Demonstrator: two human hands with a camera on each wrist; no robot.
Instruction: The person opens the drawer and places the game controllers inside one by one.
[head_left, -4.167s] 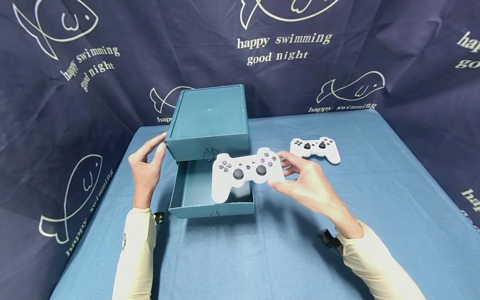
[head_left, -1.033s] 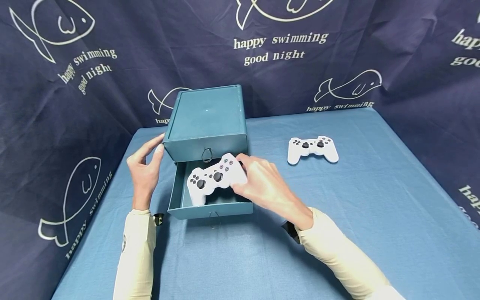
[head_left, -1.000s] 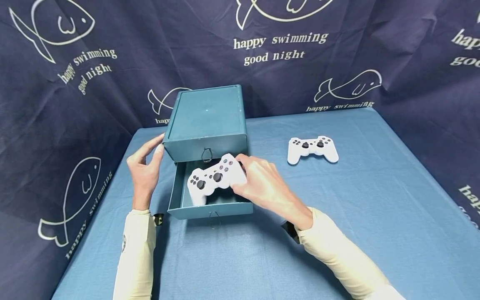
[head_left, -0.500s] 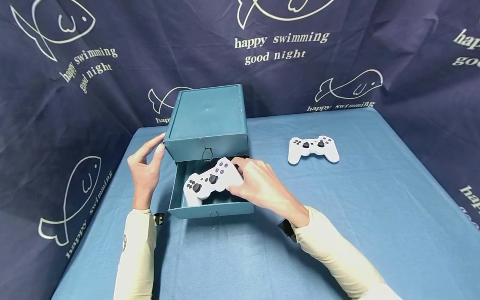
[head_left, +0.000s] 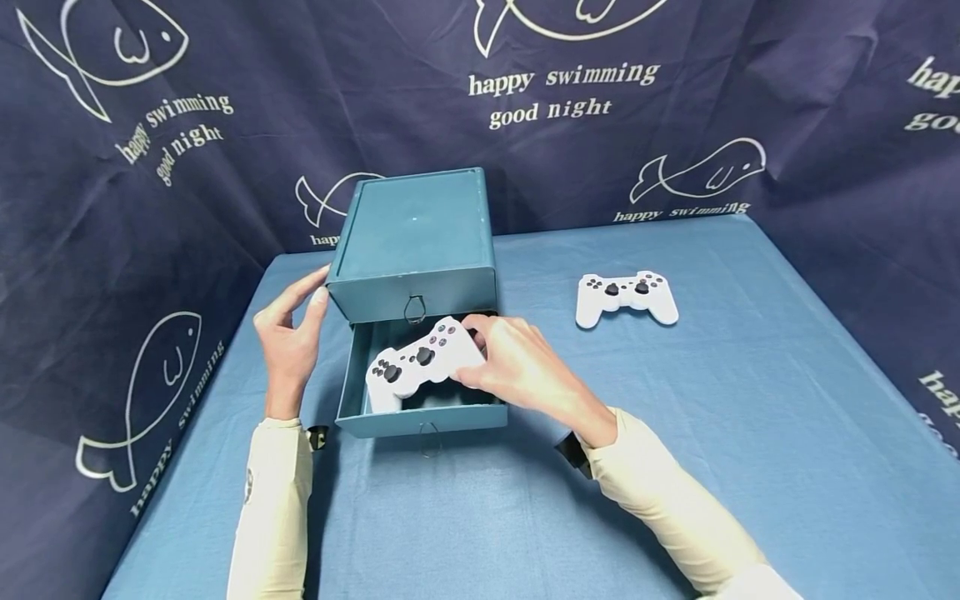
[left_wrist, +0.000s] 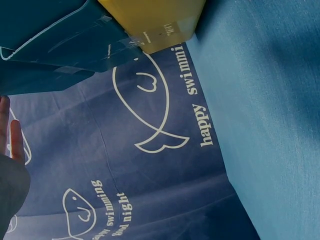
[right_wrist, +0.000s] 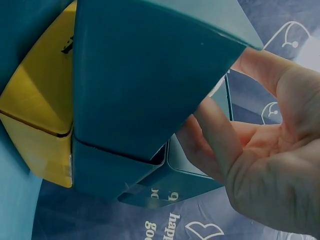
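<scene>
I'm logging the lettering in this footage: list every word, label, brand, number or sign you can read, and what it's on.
"happy swimming": on the dark blue cloth, repeated, some copies cut off.
"good night": same cloth, under "happy swimming".
Yellow box: small lettering, too blurred to read.
Held controller, other controller: button signs too small to read.
Left sleeve: dark mark, unreadable.

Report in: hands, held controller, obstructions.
Left hand at cabinet's left side. Right hand gripping controller, tilted, at open drawer. Second controller apart, on table. No obstruction seen.
</scene>
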